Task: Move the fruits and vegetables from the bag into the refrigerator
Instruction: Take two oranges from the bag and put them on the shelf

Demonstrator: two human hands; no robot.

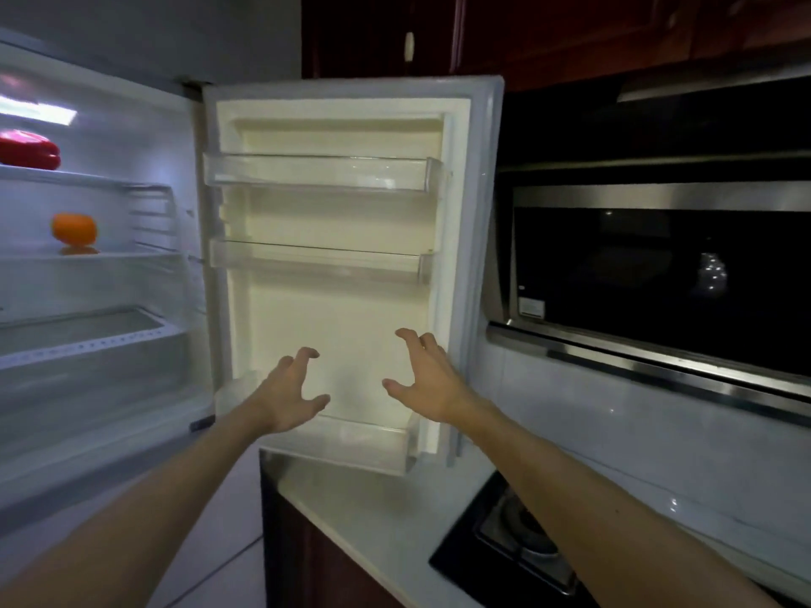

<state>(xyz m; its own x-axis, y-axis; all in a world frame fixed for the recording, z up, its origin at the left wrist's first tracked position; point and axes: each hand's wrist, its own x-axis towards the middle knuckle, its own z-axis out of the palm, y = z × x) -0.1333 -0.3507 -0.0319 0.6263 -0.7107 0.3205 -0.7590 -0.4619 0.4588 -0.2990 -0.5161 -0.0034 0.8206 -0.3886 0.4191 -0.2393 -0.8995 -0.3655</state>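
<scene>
Reaching with both hands empty, fingers spread: left hand [292,390], right hand [428,379], both in front of open white refrigerator door [342,309], above its clear bottom door bin [351,445].

Bag not in view. Likely step: turn to bag for next item, or grasp door edge. Advice: take one piece per grasp, set on bare shelf space, apart from produce already in.

Glossy red bell pepper [28,149] on upper glass shelf [109,179]. Round orange fruit [74,229] on shelf below, upright. White worktop [373,520] under door, bare.
</scene>
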